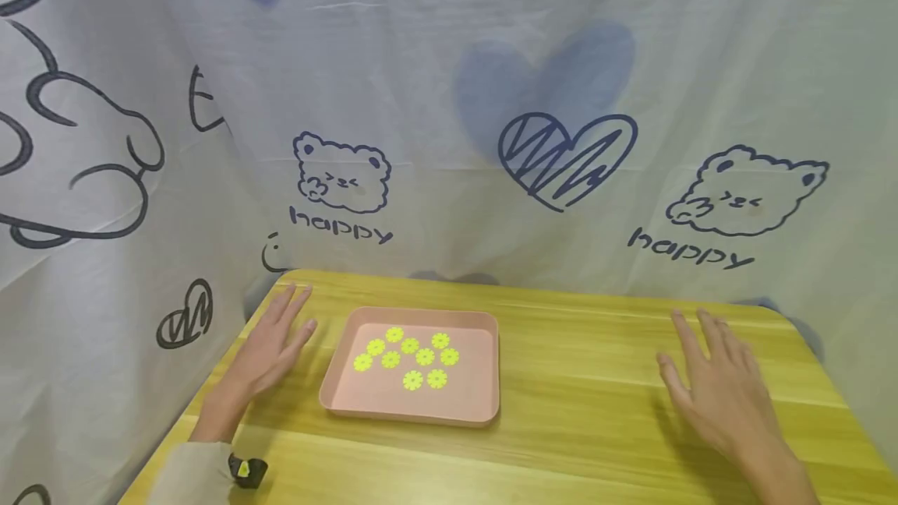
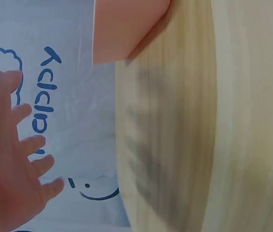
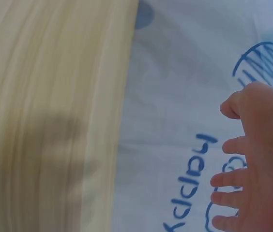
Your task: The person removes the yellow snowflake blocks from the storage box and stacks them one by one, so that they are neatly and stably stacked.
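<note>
A shallow pink tray (image 1: 456,407) lies on the wooden table, left of the middle in the head view. Several small yellow flower-shaped discs (image 1: 424,357) with scalloped edges are spread flat inside it. My left hand (image 1: 270,341) hovers to the left of the tray, fingers extended and holding nothing; the left wrist view has the same hand (image 2: 10,150) with the tray's pink wall (image 2: 127,29) at the top. Far to the tray's right, my right hand (image 1: 722,388) is held above the table, fingers spread and holding nothing. In the right wrist view this hand (image 3: 262,159) touches nothing.
The yellowish wooden table (image 1: 575,443) has rounded far corners. A pale cloth (image 1: 435,201) printed with hearts, bears and the word "happy" hangs behind it and along the left side. On the left wrist sits a dark band (image 1: 249,471) at the sleeve.
</note>
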Demonstrator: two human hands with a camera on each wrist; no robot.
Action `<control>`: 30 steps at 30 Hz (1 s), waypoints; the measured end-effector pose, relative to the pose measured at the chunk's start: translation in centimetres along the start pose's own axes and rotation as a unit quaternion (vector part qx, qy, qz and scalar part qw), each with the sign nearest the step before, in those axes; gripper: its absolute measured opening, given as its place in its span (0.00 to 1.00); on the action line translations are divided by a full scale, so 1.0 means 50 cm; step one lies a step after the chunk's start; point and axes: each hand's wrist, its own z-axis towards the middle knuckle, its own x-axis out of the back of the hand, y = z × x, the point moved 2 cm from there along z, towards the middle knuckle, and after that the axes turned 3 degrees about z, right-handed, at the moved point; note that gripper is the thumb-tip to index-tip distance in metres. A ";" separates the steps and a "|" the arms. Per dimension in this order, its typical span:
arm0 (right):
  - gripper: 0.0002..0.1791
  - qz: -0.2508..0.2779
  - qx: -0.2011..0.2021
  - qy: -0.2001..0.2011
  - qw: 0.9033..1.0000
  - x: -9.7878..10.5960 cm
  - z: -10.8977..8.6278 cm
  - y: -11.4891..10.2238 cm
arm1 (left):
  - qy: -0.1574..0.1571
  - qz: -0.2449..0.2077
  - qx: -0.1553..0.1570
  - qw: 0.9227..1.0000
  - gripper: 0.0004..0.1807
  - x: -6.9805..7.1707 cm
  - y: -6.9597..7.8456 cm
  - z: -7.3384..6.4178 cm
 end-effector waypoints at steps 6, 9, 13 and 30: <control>0.36 0.054 0.018 0.033 0.998 0.007 0.001 -0.057 | -0.001 -0.125 -0.006 0.992 0.33 -0.030 0.003 0.001; 0.36 0.080 0.022 0.043 0.996 0.002 0.001 -0.089 | -0.004 -0.164 -0.009 0.986 0.31 -0.051 0.005 -0.002; 0.34 0.120 0.030 0.055 0.991 -0.011 0.005 -0.131 | -0.020 -0.206 0.007 0.978 0.29 -0.075 0.007 -0.009; 0.29 0.308 0.044 -0.002 0.950 -0.129 0.032 -0.280 | -0.073 -0.298 0.016 0.952 0.26 -0.119 0.025 -0.013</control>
